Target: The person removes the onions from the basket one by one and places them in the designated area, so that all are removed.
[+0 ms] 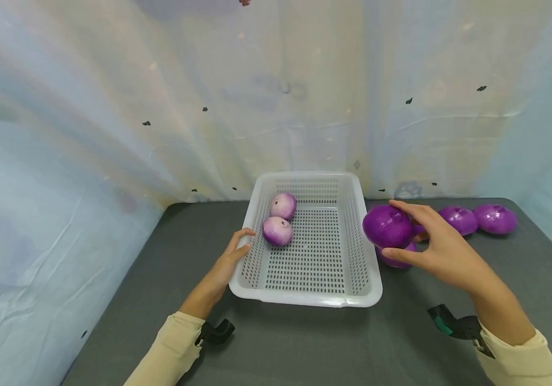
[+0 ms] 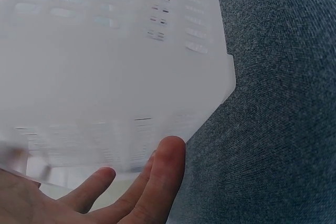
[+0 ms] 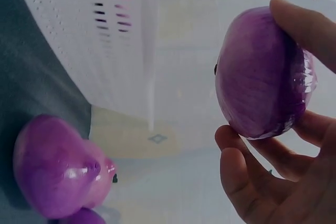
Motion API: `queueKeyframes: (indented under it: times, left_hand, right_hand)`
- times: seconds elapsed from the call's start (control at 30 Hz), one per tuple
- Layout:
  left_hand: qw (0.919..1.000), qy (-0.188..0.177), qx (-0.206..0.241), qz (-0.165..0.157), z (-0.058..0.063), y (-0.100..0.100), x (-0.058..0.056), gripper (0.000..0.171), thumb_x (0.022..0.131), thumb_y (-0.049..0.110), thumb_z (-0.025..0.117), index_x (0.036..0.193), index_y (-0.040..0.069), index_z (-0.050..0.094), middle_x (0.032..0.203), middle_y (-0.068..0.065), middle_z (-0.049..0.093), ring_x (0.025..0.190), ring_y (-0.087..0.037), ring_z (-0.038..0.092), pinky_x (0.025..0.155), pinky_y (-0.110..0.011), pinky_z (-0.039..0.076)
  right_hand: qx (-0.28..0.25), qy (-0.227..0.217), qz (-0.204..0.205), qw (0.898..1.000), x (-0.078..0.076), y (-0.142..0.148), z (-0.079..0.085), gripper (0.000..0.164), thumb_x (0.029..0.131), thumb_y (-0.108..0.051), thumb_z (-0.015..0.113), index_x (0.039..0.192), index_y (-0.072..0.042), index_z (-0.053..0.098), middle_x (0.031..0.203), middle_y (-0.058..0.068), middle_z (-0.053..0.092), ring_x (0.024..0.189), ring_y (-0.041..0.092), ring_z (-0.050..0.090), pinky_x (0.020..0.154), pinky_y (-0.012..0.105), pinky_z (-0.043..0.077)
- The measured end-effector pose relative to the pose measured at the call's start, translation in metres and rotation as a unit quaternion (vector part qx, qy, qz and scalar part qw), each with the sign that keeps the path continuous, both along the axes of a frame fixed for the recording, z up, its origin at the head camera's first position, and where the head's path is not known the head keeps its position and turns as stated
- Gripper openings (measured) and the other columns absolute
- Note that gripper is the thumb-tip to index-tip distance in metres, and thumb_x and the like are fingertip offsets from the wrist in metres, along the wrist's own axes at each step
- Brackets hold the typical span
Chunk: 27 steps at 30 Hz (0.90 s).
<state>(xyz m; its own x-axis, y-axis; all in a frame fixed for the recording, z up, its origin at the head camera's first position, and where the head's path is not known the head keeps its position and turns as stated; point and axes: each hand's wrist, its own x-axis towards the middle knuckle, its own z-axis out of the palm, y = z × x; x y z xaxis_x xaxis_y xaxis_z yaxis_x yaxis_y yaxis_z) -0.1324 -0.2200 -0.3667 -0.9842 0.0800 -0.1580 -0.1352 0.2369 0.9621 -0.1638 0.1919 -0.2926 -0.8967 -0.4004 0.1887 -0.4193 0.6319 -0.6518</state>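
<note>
While your right hand (image 1: 449, 254) holds a glossy purple onion (image 1: 388, 227) clamped between thumb and fingertips, your left hand (image 1: 221, 269) grips the left rim of the white basket (image 1: 304, 298), with digits over the edge and others against the outer wall. The held onion is raised beside the basket's right rim; in the right wrist view you see one digit across its top and the others beneath it. Under it, a second purple onion (image 1: 398, 259) lies on the grey table (image 1: 300, 343), just beside the basket's right side. Farther to your right, a rounded onion (image 1: 458, 219) and a slightly flattened onion (image 1: 497, 219) lie next to each other near the back edge. Inside the perforated basket, against its left part, you find two paler onions (image 1: 278, 231), one behind the other and touching, their white ends marked with dark spots. A pale patterned curtain (image 1: 304, 107) hangs behind the table. You wear cream sleeves (image 1: 171, 346), with a black band (image 1: 456, 324), bearing a green patch, at your right wrist.
</note>
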Motion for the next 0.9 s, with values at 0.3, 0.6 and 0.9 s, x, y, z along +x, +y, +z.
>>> queueKeyframes:
  times: [0.3, 0.6, 0.9]
  left_hand:
    - [1.0000, -0.005, -0.001, 0.000, -0.001, -0.001, -0.001, 0.036, 0.108, 0.033, 0.033, 0.143, 0.023, 0.032, 0.147, -0.020, 0.040, 0.116, -0.032, 0.055, 0.082, -0.033, 0.049]
    - [1.0000, 0.005, -0.005, 0.003, -0.002, -0.001, -0.001, 0.035, 0.109, 0.032, 0.032, 0.143, 0.023, 0.032, 0.149, -0.020, 0.039, 0.119, -0.034, 0.055, 0.082, -0.034, 0.049]
    - [1.0000, 0.006, -0.003, 0.000, -0.001, 0.001, 0.000, 0.035, 0.109, 0.031, 0.031, 0.143, 0.023, 0.032, 0.148, -0.020, 0.039, 0.120, -0.033, 0.053, 0.083, -0.034, 0.049]
  right_hand:
    - [0.015, 0.057, -0.001, 0.998, 0.005, 0.006, -0.012, 0.087, 0.079, -0.043, 0.084, 0.152, -0.027, 0.040, 0.141, 0.012, 0.049, 0.110, 0.024, 0.050, 0.083, 0.017, 0.040]
    - [0.012, 0.046, 0.022, 0.999, 0.000, 0.002, -0.013, 0.087, 0.081, -0.043, 0.082, 0.154, -0.026, 0.037, 0.140, 0.016, 0.046, 0.116, 0.032, 0.053, 0.089, 0.046, 0.049]
    - [0.033, 0.024, -0.001, 0.999, -0.012, 0.014, -0.020, 0.090, 0.081, -0.045, 0.081, 0.154, -0.017, 0.036, 0.144, 0.025, 0.042, 0.120, 0.044, 0.050, 0.092, 0.066, 0.044]
